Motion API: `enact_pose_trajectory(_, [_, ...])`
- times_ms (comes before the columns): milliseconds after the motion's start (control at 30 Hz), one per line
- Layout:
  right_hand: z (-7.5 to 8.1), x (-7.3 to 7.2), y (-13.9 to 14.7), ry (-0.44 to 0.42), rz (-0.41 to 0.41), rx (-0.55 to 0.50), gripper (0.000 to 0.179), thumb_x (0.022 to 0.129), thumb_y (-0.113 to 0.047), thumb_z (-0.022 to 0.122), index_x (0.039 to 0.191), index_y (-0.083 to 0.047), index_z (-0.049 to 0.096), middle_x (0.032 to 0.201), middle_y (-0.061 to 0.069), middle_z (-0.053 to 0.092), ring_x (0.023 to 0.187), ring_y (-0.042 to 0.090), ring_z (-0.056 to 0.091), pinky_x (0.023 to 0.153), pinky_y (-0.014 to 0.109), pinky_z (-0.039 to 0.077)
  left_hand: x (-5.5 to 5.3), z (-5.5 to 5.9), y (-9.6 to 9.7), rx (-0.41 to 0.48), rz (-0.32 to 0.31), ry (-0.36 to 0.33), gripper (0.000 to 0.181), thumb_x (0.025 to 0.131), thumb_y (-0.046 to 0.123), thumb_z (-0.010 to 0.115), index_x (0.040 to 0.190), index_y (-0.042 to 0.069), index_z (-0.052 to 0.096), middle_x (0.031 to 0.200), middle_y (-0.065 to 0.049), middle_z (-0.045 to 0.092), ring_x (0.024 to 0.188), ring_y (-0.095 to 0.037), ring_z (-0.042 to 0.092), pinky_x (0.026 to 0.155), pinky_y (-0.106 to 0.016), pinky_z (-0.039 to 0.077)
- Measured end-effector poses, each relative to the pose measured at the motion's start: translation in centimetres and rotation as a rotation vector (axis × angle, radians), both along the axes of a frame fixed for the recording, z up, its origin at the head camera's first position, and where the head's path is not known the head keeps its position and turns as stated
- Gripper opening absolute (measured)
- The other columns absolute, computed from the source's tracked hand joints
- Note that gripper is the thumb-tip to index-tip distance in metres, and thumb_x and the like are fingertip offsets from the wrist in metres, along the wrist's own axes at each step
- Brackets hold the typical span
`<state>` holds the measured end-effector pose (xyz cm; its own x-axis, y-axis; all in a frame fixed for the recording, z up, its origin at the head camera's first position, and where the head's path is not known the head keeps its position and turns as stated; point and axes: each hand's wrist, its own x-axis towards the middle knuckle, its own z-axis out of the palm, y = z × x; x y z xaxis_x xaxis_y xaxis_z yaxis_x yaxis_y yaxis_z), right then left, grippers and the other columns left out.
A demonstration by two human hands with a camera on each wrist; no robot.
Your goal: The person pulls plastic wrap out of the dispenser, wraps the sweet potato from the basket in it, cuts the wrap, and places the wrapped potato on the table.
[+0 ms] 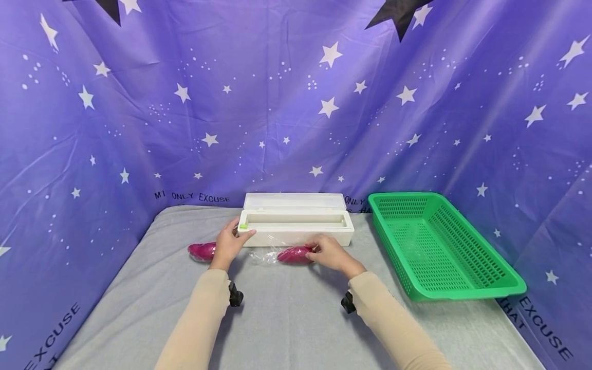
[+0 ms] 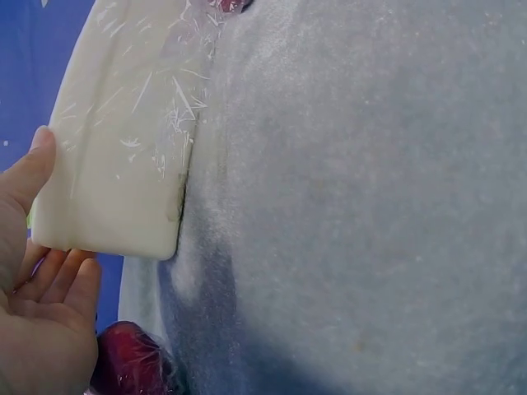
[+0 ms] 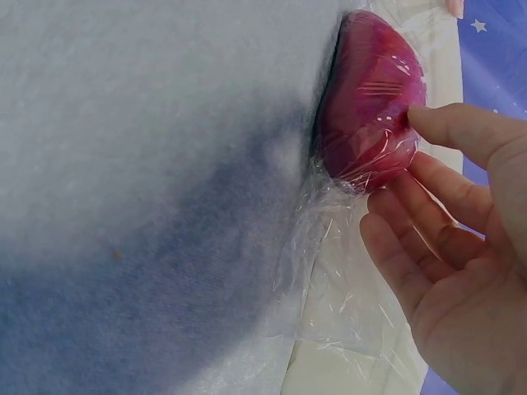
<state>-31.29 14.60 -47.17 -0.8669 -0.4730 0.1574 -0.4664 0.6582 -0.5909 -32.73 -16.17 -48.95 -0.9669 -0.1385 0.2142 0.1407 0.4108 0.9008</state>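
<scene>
A white cling film dispenser [image 1: 296, 237] stands at the back of the table with its lid [image 1: 294, 202] raised. My left hand [image 1: 228, 242] grips its left end, thumb on the front edge and fingers round the end. My right hand [image 1: 331, 253] holds the right end of a film-wrapped purple-red sweet potato [image 1: 292, 255] in front of the dispenser, thumb [image 3: 461, 127] against its side. Clear cling film [image 1: 264, 255] lies loose and crumpled around it and against the dispenser's front. Beside my left wrist lies a second wrapped sweet potato [image 1: 201, 251], partly hidden by that hand.
To the right stands a large green plastic basket [image 1: 467, 294] with slotted walls. A small bright green piece [image 1: 243, 226] sits at the dispenser's left end. Grey cloth [image 1: 287, 318] covers the table, and a purple starry curtain [image 1: 268, 128] encloses it.
</scene>
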Motion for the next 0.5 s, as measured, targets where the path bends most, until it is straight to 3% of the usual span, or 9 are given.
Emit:
enact_pose_trajectory(200, [0.0, -0.1, 0.1, -0.012, -0.011, -0.008, 0.023, 0.086, -0.009, 0.076, 0.106, 0.000, 0.072, 0.104, 0.010, 0.068, 0.088, 0.019, 0.067, 0.074, 0.027, 0.055, -0.1, -0.1, -0.1, 0.024, -0.009, -0.026, 0.076, 0.088, 0.023, 0.080, 0.149, 0.000, 0.043, 0.142, -0.025, 0.052, 0.125, -0.037, 0.055, 0.102, -0.042, 0.047])
enact_pose_trajectory(500, [1.0, -0.1, -0.7, 0.001, -0.029, -0.010, 0.032, 0.088, -0.010, 0.074, 0.117, 0.002, 0.070, 0.112, 0.014, 0.069, 0.096, 0.027, 0.067, 0.084, 0.039, 0.055, -0.1, 0.1, -0.2, 0.013, -0.015, -0.054, 0.076, 0.089, 0.024, 0.079, 0.150, 0.000, 0.041, 0.145, -0.024, 0.049, 0.128, -0.037, 0.053, 0.104, -0.042, 0.045])
